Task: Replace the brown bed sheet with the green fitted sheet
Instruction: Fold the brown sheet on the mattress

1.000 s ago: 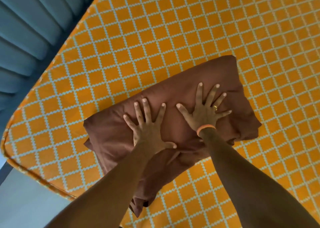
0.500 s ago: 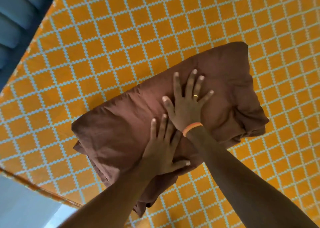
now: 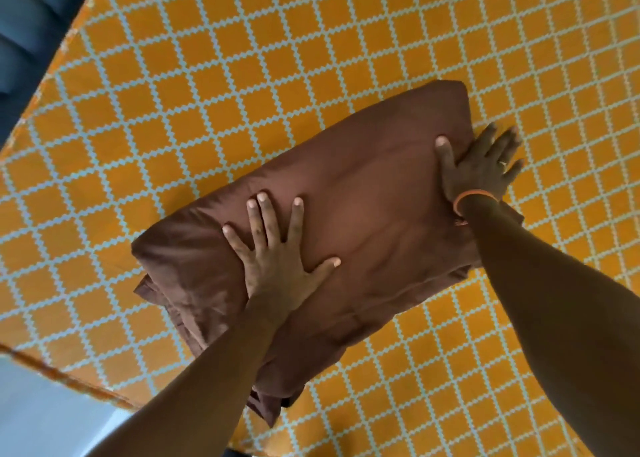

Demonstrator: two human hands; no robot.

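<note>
The brown bed sheet (image 3: pixel 363 214) lies folded into a thick rectangular bundle on the bare orange mattress (image 3: pixel 207 75) with its pale lattice pattern. My left hand (image 3: pixel 277 255) presses flat on the bundle's left half, fingers spread and straight. At the bundle's right edge is my right hand (image 3: pixel 481 169), wearing an orange wristband and a ring; its thumb lies on top of the sheet and its straight fingers reach past the edge onto the mattress. No green sheet is in view.
A blue padded headboard (image 3: pixel 24 33) stands at the upper left. The mattress's piped edge (image 3: pixel 52 373) runs along the lower left, with pale floor (image 3: pixel 41 422) beyond it. Loose sheet ends hang out at the bundle's lower side.
My right hand has slid from the middle of the bundle to its right edge. My left hand has moved up and left on the sheet and spread its fingers.
</note>
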